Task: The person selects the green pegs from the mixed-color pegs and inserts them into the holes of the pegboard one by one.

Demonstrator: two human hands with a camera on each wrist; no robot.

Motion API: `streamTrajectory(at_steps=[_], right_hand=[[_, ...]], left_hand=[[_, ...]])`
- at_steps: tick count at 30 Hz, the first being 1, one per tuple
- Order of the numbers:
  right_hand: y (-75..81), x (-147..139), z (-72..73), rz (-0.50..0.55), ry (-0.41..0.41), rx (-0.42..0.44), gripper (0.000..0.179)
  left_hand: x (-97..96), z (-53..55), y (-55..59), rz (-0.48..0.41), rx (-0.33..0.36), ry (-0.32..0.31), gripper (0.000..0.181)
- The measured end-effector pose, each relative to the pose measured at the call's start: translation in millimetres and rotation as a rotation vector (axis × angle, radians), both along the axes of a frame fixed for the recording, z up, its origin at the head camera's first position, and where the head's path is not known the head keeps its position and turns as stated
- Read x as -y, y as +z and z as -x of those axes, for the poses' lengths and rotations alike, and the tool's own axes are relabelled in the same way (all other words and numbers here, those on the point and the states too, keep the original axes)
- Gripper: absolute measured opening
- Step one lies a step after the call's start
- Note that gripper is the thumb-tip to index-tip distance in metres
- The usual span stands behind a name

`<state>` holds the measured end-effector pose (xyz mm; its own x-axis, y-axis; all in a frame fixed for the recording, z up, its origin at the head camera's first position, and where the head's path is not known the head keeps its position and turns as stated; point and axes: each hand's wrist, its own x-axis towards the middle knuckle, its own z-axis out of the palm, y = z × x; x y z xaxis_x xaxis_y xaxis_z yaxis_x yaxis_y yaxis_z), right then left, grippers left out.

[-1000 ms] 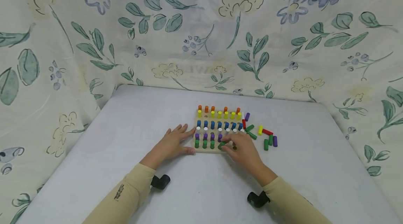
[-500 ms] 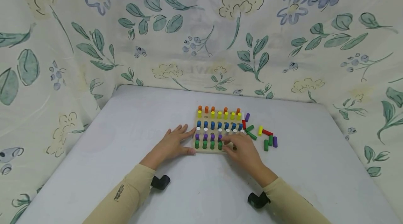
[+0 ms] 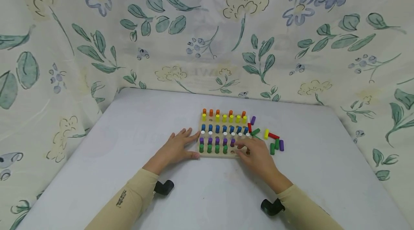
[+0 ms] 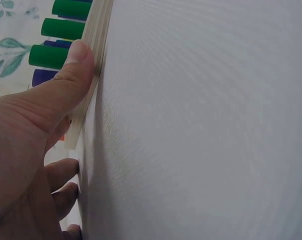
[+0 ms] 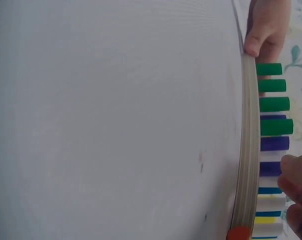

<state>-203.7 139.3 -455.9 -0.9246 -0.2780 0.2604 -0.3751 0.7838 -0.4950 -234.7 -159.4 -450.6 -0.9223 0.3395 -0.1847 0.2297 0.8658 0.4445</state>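
A wooden pegboard [image 3: 213, 156] bears rows of coloured pegs, orange at the back and green in front. My left hand [image 3: 176, 148] lies with spread fingers at its left side, the thumb [image 4: 78, 62] against the front edge. My right hand [image 3: 258, 156] is over the board's front right part, thumb and index bent with a gap between them. These fingertips [image 5: 287, 164] come right up to a purple peg [image 5: 270, 169] in the right wrist view. Just left of them the last green peg [image 3: 225, 149] of the front row stands upright, beside a bare hole [image 3: 232, 152].
Loose pegs lie on the white table to the board's right: a yellow peg [image 3: 266, 134], a red peg [image 3: 273, 136], a purple peg [image 3: 281, 145] and several green ones. A floral cloth [image 3: 207, 61] hangs behind the table.
My right hand has let go of the green peg, which went from tilted to upright in the front row, and has shifted right. The left hand has stayed at the board.
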Motion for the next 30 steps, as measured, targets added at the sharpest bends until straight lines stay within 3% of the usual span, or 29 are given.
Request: streamTrajectory(at_steps=[13, 19, 30], right_hand=[[-0.4, -22, -2.9, -0.042, -0.039, -0.003, 0.028], [-0.1, -33, -4.5, -0.023, -0.072, 0.037, 0.029], [-0.7, -52, -5.2, -0.077, -0.106, 0.097, 0.037]], left_hand=[[0.5, 0.9, -3.0, -0.009, 0.002, -0.001, 0.090], [-0.2, 1.3, -3.3, -0.003, 0.000, -0.005, 0.090], [-0.4, -0.5, -0.4, 0.003, -0.003, -0.005, 0.090]])
